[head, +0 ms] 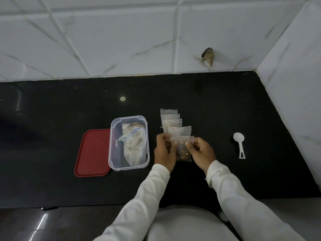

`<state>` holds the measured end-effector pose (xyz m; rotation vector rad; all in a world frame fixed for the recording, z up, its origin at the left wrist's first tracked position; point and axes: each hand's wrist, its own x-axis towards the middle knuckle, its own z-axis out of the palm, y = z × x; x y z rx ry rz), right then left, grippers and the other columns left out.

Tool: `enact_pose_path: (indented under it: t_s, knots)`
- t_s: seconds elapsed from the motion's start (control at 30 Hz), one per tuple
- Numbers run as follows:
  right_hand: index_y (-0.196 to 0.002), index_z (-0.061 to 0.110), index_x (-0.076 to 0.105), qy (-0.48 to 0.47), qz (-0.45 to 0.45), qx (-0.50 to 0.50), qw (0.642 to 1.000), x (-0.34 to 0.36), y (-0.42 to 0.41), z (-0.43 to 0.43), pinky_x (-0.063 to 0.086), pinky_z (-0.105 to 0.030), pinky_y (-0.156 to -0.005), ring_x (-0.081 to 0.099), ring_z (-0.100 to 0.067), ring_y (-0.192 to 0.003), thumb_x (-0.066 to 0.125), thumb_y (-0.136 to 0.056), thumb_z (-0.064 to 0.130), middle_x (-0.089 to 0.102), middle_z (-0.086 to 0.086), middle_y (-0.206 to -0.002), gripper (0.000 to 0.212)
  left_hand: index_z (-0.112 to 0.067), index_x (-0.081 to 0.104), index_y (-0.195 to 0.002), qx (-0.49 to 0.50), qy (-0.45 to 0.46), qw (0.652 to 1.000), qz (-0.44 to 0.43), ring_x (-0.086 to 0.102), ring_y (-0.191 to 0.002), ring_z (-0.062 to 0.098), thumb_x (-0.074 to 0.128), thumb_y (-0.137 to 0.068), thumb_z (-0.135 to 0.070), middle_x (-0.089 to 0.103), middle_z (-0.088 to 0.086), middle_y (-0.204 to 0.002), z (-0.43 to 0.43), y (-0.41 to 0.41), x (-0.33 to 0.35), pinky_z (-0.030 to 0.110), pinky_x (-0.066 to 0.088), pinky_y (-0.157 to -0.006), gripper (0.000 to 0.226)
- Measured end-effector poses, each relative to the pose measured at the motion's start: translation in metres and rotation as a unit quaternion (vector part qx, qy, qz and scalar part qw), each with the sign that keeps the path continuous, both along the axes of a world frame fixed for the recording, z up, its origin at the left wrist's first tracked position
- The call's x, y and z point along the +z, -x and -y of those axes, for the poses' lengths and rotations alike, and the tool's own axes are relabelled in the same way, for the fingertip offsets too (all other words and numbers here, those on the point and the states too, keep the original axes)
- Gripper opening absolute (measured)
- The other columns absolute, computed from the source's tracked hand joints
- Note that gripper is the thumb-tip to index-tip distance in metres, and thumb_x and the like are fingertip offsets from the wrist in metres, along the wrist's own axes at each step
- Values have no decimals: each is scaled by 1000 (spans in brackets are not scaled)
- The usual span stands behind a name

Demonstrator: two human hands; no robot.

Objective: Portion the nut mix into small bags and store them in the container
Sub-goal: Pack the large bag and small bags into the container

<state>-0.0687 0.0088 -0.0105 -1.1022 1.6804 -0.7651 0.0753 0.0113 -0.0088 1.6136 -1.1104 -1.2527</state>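
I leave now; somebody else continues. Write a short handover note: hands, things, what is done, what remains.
Left hand and right hand both pinch the top strip of one small clear zip bag holding nuts.
Behind it, a row of filled small clear bags lies on the black counter.
The clear plastic container is open, with the large crumpled nut-mix bag inside; its red lid lies at its left. The white plastic spoon lies at the right.
Done: several portions bagged.
Left: store all small bags in container, close lid.
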Motion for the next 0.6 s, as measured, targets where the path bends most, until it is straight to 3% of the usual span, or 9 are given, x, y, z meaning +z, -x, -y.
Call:
enact_pose_path:
  t_s: [0.13,0.27,0.37,0.5,0.6]
  knots:
    - [-102,19,63,28,34,-37,998,27,-10,2,57,-28,-78,69,-8,-87,63,-91,34,70,6,-94,19,-23,49,-122,41,25,999,-15,61,-92,-3,64,-94,-19,62,-13,-103,6,3,28,7,50,-71,32]
    - [-108,23,61,42,84,-15,995,59,-29,6,58,-32,-81,68,-7,-92,62,-90,40,69,6,-102,25,-27,58,-104,84,48,995,13,62,-86,-2,62,-95,-26,64,-16,-94,11,-15,56,14,54,-72,10]
    - [-109,26,65,52,106,50,992,78,-54,8,56,-26,-80,67,-2,-93,62,-90,39,70,9,-103,23,-29,61,-96,118,42,991,51,63,-85,1,61,-95,-30,65,-15,-90,13,-46,69,15,51,-70,2]
    - [-109,24,67,66,42,124,989,80,-97,14,55,-20,-81,67,1,-91,63,-91,31,71,10,-100,20,-20,68,-90,167,40,980,103,68,-78,9,66,-92,-24,68,-11,-80,14,-98,67,8,50,-60,5]
    - [-108,23,66,67,-43,180,981,66,-126,20,56,-30,-85,67,-4,-93,62,-91,37,71,8,-100,23,-19,73,-92,140,3,969,204,68,-79,16,67,-91,-26,70,-7,-81,12,-133,59,25,56,-74,8]
